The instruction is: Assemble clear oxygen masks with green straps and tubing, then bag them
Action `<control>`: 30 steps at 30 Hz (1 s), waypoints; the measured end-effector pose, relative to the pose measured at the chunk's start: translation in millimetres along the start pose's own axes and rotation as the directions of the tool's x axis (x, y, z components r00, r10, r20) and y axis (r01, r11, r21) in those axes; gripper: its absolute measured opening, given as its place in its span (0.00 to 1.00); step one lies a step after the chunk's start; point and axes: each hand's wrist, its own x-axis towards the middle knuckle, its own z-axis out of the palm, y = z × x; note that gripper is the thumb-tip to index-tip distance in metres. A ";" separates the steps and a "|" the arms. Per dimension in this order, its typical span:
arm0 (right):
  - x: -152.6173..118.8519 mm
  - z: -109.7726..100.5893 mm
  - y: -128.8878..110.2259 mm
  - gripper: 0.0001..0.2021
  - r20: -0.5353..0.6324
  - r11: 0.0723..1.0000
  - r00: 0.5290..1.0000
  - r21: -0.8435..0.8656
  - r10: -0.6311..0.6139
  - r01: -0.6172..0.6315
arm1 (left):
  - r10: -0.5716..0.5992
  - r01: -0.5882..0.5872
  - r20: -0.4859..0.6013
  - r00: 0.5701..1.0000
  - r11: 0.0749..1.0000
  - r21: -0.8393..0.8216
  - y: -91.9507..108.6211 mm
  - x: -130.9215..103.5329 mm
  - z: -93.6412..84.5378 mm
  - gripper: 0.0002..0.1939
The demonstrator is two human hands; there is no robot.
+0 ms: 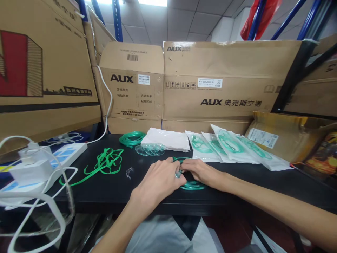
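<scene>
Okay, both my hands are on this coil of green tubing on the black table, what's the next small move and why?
Probably lift the tubing coil slightly off the black table, gripping with both hands. The left hand and right hand already meet at its near end, and part of the loop lies flat beneath them, so raising it should free it for handling.

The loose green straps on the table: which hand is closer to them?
Left. The left hand lies just right of the green straps, not touching; the right hand is farther right, beyond it.

Both hands, left hand point(158, 179) and right hand point(201, 172), grip coiled green tubing point(191, 185) near the tabletop's point(110, 191) front edge.
</scene>
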 end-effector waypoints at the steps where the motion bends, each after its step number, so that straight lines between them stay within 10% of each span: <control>1: 0.2 -0.2 -0.4 0.22 0.003 1.000 1.000 -0.004 0.003 -0.003 | -0.004 0.004 0.003 1.000 1.000 0.004 -0.9 -0.1 0.0 0.09; 11: 2.0 1.3 -2.7 0.11 0.004 0.998 0.999 -0.062 0.032 -0.032 | 0.036 -0.018 0.079 0.996 0.977 -0.212 -25.1 6.6 3.7 0.11; 20: -7.3 -0.1 8.9 0.16 -0.043 0.995 0.998 -0.081 0.054 -0.057 | -0.005 0.015 0.074 0.997 0.992 -0.128 -6.4 -8.5 -13.6 0.07; 30: 1.3 -2.0 7.6 0.13 0.006 0.984 0.995 -0.149 0.099 -0.097 | -0.080 0.081 0.011 0.997 0.988 -0.129 -30.4 4.6 -10.5 0.15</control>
